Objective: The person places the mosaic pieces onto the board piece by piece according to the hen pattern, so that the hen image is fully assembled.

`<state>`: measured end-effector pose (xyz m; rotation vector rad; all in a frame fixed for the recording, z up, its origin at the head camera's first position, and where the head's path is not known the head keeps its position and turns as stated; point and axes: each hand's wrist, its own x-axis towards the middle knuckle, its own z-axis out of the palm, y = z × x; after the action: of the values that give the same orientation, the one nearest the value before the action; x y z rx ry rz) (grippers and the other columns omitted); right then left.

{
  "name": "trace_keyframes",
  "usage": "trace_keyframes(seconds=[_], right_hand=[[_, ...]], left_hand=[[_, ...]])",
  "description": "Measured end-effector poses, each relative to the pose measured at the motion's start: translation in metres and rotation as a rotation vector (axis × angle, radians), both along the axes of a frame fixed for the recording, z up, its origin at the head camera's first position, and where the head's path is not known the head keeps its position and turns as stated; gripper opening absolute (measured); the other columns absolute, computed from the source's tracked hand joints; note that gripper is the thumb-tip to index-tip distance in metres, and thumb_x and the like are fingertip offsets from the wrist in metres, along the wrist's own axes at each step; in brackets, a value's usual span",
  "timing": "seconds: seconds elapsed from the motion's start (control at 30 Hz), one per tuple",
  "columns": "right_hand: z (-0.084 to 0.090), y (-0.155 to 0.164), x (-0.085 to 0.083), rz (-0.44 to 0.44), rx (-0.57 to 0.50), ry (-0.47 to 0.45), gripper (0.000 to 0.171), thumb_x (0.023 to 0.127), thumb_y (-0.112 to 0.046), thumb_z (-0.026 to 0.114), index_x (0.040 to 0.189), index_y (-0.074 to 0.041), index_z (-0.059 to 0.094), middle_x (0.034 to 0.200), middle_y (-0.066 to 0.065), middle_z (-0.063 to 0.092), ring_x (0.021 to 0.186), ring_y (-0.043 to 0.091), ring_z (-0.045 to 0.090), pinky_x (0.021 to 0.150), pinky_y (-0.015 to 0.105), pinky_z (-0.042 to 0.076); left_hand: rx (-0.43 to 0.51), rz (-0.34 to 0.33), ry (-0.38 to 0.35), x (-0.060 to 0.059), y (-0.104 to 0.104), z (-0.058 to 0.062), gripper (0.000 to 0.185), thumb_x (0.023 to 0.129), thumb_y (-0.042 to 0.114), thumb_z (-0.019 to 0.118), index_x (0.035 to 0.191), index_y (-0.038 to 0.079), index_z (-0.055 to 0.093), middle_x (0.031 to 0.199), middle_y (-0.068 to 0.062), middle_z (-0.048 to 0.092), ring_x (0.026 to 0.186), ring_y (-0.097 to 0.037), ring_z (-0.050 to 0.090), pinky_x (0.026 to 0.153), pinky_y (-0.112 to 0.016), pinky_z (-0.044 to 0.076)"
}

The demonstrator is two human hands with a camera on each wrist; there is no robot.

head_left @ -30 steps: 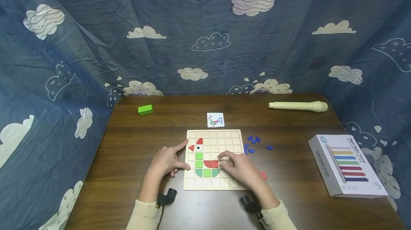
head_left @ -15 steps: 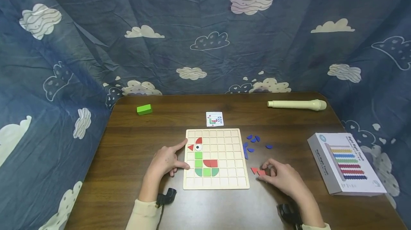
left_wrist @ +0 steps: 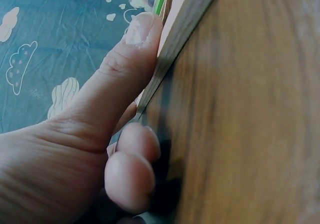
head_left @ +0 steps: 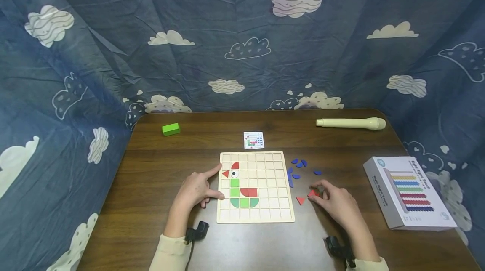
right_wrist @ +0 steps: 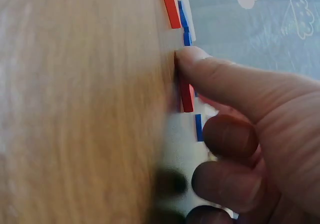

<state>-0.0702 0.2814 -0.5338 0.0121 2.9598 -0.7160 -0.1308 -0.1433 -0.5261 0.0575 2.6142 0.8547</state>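
A pale wooden grid board point(head_left: 265, 216) lies on the table, with red, green and white-eyed pieces set in its squares as a bird-like figure. My left hand point(head_left: 195, 189) rests at its left side, thumb and index finger spread straight along the edge. In the left wrist view the thumb point(left_wrist: 120, 66) presses against the board's side point(left_wrist: 172, 46). To the right of the board, my right hand point(head_left: 337, 203) pinches a flat red piece point(head_left: 313, 193) between thumb and index finger; its shape is partly hidden. A red triangle point(head_left: 300, 200) lies just left of those fingertips.
Several blue half-round pieces point(head_left: 297, 176) lie right of the board. A picture card point(head_left: 254, 140) sits behind it. Farther out are a green block point(head_left: 171, 129), a cream microphone-shaped stick point(head_left: 350, 123) and a white toy box point(head_left: 409, 195) at the right.
My right hand has moved from over the board to the loose red pieces at the right. The red piece it pinches has shifted up and away from the triangle. The left hand stays put.
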Motion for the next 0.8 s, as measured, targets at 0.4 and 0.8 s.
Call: trace_keyframes(seconds=[0.4, 0.8], right_hand=[[0.001, -0.002, -0.009, 0.021, 0.017, 0.007, 0.037, 0.097, -0.032, 0.077, 0.131, -0.019, 0.072, 0.065, -0.006, 0.052, 0.055, 0.013, 0.043, 0.049, 0.030, 0.031], [0.002, -0.009, -0.020, 0.032, 0.016, 0.057, 0.029, 0.097, -0.035, 0.077, 0.122, -0.020, 0.078, 0.063, -0.007, 0.047, 0.054, 0.011, 0.036, 0.049, 0.028, 0.026]], left_hand=[[0.014, 0.000, 0.000, 0.000, 0.000, -0.001, 0.109, 0.067, 0.045, 0.100, 0.161, 0.038, 0.046, 0.052, 0.000, 0.057, 0.039, -0.016, 0.059, 0.047, -0.027, 0.038], [0.013, 0.009, -0.003, 0.000, 0.000, -0.001, 0.107, 0.067, 0.043, 0.100, 0.160, 0.039, 0.047, 0.050, 0.001, 0.054, 0.039, -0.015, 0.057, 0.048, -0.026, 0.039]])
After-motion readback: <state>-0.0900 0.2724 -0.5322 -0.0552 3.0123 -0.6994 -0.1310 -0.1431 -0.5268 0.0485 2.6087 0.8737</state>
